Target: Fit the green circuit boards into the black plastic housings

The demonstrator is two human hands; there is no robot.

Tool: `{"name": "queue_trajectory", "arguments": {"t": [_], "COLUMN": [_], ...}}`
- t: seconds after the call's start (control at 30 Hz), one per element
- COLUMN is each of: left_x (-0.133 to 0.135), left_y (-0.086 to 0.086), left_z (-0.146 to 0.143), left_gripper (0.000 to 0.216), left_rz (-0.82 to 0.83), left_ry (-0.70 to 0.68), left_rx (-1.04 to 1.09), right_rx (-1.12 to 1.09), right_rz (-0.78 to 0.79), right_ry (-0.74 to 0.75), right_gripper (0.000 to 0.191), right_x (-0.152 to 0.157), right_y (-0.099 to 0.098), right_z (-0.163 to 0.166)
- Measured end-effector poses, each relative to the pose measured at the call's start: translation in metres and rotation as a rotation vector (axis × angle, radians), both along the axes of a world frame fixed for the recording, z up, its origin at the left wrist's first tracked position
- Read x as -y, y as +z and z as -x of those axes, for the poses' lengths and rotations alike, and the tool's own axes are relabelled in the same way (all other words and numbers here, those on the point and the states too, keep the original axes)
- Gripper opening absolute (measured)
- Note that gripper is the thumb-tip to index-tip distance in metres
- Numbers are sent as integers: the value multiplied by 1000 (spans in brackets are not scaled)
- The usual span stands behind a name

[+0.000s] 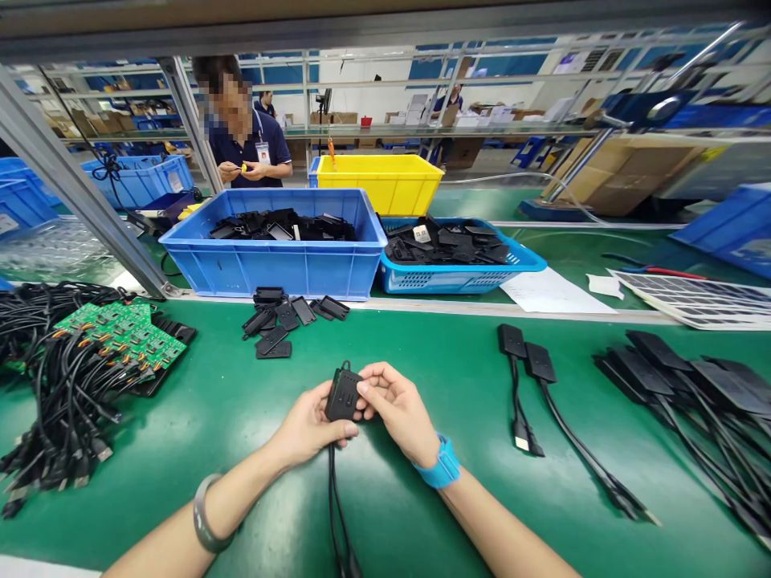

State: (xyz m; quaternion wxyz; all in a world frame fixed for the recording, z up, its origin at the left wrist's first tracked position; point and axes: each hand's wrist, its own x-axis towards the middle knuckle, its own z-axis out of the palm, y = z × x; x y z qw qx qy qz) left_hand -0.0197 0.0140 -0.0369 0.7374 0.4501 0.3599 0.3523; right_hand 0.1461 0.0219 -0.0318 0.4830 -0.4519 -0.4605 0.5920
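Between my two hands is a small black plastic adapter box (344, 396) with a short loop at its top end and two black cables (333, 490) hanging from its lower end. My left hand (313, 425) closes round its left side, thumb along the bottom edge. On the right side and front face, my right hand (394, 405) grips it between thumb and fingers. Loose black case halves (289, 315) lie on the green table beyond the box. To the right rest two cabled black boxes, the nearer-left one (511, 340) and its neighbour (540, 362).
Green circuit boards with black cables (120, 337) are heaped at the left. A blue crate (271, 269) and a blue basket (446, 279) of black parts stand behind, near a yellow bin (379, 185). More cabled boxes (662, 369) pile at the right. A person (246, 144) works across the table.
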Motion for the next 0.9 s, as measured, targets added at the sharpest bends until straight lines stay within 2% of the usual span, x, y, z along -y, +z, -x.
{"name": "queue_trajectory", "arguments": {"t": [0.27,0.43,0.63,0.73,0.8,0.9], "left_x": [-2,2,4,2,1,0], "left_y": [-3,-2,-6,-8,-9,-12], "left_z": [1,-1,-5,-6,-5,-2], "left_gripper": [61,81,62,69,85,106], "left_rz": [-42,-59,-13,-25,-81,-148], "left_ry": [-32,-13,-28,29,45,-42], "left_rx": [-56,-108,-78,26,109,108], "right_rx": [11,92,250,446,614,776], "right_rz": [48,37,-46,-207,-375,-501], "right_ry": [3,175,138,83,26,19], "right_gripper": [43,41,41,39,48,57], "right_x": [0,-1,-1,2,5,7], "right_y": [0,0,-8,-14,-16,-18], "right_z": [3,3,2,7,11,13]}}
